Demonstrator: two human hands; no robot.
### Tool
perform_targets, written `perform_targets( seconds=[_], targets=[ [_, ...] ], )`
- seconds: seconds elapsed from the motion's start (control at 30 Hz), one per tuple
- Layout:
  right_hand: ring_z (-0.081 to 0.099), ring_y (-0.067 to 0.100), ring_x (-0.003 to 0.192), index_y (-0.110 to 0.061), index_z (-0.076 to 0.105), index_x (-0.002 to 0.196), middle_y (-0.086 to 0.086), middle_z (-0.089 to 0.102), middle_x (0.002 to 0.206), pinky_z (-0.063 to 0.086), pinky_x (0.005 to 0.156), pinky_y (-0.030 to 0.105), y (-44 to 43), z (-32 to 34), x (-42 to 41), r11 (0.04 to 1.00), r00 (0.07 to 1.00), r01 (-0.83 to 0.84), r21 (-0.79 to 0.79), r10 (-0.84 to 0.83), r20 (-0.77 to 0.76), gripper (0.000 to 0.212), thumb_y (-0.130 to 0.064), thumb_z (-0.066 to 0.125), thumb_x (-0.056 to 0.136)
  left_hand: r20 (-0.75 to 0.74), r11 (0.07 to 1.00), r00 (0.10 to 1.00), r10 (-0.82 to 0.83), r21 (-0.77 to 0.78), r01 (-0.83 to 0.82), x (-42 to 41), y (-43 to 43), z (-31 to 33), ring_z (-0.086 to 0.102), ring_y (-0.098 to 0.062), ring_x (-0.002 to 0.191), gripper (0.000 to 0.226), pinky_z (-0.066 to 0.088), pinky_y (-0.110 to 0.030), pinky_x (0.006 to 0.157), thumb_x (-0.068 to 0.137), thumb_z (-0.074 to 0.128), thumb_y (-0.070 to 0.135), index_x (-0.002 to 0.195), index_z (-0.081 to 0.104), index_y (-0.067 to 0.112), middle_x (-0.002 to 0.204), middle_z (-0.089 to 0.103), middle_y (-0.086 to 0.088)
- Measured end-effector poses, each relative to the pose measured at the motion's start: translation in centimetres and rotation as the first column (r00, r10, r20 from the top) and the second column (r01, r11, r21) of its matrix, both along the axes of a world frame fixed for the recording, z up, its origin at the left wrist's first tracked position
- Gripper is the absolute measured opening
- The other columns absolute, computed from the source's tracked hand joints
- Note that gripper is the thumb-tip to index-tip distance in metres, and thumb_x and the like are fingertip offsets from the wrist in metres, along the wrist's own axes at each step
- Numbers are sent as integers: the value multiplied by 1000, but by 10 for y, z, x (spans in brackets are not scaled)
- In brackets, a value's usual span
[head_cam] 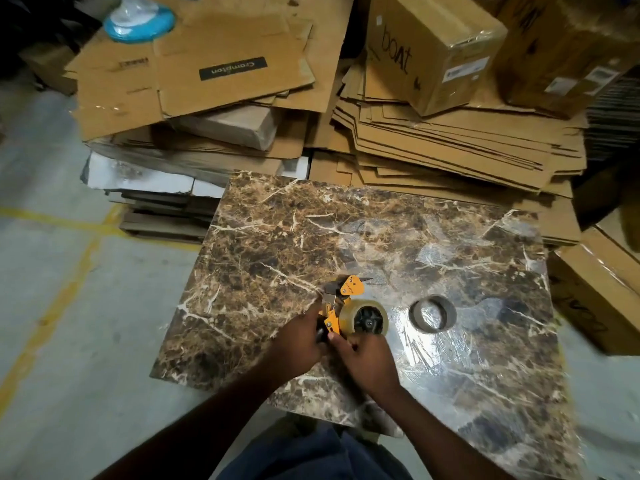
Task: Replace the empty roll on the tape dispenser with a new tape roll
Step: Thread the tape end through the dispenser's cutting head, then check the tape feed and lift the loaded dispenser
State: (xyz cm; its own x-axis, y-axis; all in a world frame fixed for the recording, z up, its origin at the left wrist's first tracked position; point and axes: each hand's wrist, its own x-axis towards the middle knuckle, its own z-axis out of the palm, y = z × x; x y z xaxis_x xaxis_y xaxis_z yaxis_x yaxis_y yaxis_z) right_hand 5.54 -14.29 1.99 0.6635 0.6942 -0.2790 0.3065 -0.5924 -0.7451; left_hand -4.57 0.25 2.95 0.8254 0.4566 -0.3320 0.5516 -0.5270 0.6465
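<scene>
An orange tape dispenser (348,292) is held over the near-left part of a brown marble slab (346,237). A clear tape roll (349,315) sits on its black hub. My left hand (299,341) is closed around the dispenser's black handle. My right hand (367,362) grips the lower edge of the tape roll from the near side. An empty cardboard core (433,313) lies flat on the slab, just right of the dispenser and apart from both hands.
Flattened cardboard (207,71) is piled beyond the slab, with a taped carton (433,46) on the right stack and more boxes (599,289) at the right. A blue-and-white object (138,19) sits at the top left. Grey floor with yellow lines (62,289) lies to the left.
</scene>
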Motion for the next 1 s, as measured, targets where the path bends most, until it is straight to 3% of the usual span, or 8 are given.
perform_targets(
  seconds=[0.1,0.2,0.33,0.47,0.57,0.73,0.9,1.0],
  targets=[
    [56,2,51,-22,62,54,-10,62,52,43,59,28,-5,-12,-23,980,898,189,-59,-197,-394,64,-77,55,86,31,999,999,-23,34,22,8,-3,2,69,-14,79,62,49,-29,61,81,65,30,138,42,38,98,75,6],
    [74,16,106,-27,78,110,-4,80,107,53,99,37,3,-14,-27,946,561,314,-86,-258,-786,52,-70,58,89,68,999,997,-32,19,30,15,-10,6,69,-12,75,62,42,-25,59,82,65,31,139,42,36,95,75,6],
    [76,21,100,-22,69,126,6,78,115,58,75,32,15,10,-13,858,219,505,-94,-232,-948,33,-38,63,98,96,1000,995,-21,-5,21,25,-20,17,62,-6,67,65,37,-14,53,82,67,24,141,40,31,89,74,4],
    [75,17,87,-13,68,125,6,77,103,57,71,32,22,16,-3,788,96,606,-108,-207,-973,28,-21,58,100,91,998,995,49,-32,-46,35,-25,24,64,-10,65,68,47,-31,53,78,67,23,137,35,35,81,67,3],
    [75,18,89,-11,72,117,8,78,101,56,76,32,28,13,2,766,105,636,-92,-204,-973,23,-18,58,100,168,993,981,96,-80,-83,37,-28,25,67,-9,70,60,49,-30,55,81,67,21,132,37,33,88,70,6],
    [67,29,114,-9,70,123,18,69,126,46,106,46,39,14,17,781,200,620,78,-61,-978,37,-24,72,88,288,957,915,283,-153,-248,40,-28,34,71,-4,82,46,55,-26,65,91,61,20,132,47,36,99,74,9],
    [71,31,109,-6,68,125,18,73,123,54,99,45,58,22,29,751,204,652,104,-42,-978,34,-20,65,94,422,920,844,331,54,-388,46,-1,46,71,-7,88,39,61,-30,69,90,61,25,129,63,27,116,70,5],
    [72,35,96,-6,64,122,19,74,110,57,87,48,53,14,38,737,339,665,121,-154,-928,31,-20,69,95,268,820,778,567,-268,-506,54,37,51,73,-6,80,33,65,-39,67,91,68,33,123,66,29,109,72,7]
  ],
)
